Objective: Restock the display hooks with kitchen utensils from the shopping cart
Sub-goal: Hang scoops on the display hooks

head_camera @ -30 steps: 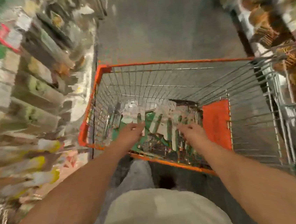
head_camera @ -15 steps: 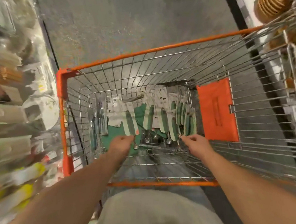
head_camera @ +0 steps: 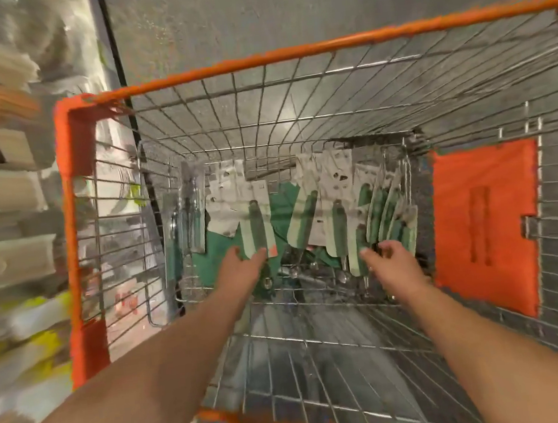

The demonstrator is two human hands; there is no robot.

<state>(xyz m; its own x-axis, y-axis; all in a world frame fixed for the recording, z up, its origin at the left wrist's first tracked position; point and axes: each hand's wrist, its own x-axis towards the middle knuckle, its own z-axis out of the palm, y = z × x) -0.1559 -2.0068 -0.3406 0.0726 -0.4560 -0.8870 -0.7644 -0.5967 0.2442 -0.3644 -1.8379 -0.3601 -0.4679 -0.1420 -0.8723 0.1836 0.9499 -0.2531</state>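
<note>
Head view: vs half a second ago, both arms reach deeper into the shopping cart [head_camera: 167, 80], view shifted closer and more square over the basket, far orange rim now higher in frame; utensil stock much where it was. Left hand [head_camera: 239, 272] on the near end of one carded utensil [head_camera: 256, 225], thumb and fingers touching the card's bottom edge; whether actually pinched cannot be told. Right hand [head_camera: 395, 266] at the near ends of the overlapping utensil packs [head_camera: 386, 213] on the right, fingers loosely curled and spread, touching or just short of the cards, grip not resolvable. Hands apart, roughly level, one to each side of the pile. Utensils lying flat on the cart floor at its far end: white paper backing cards, rounded dark-green handles, shiny metal spoon-like tips pointing near. More packs in clear plastic [head_camera: 190, 217] stand against the left wall of the basket. Green sheet [head_camera: 220, 255] under the pile. Cart: thin chrome wire grid, orange plastic rim and corner caps, flat orange flap [head_camera: 485, 224] on the right wall. Grey speckled floor [head_camera: 283, 7] beyond. Left shelving [head_camera: 2, 213] motion-blurred, contents unreadable.
</note>
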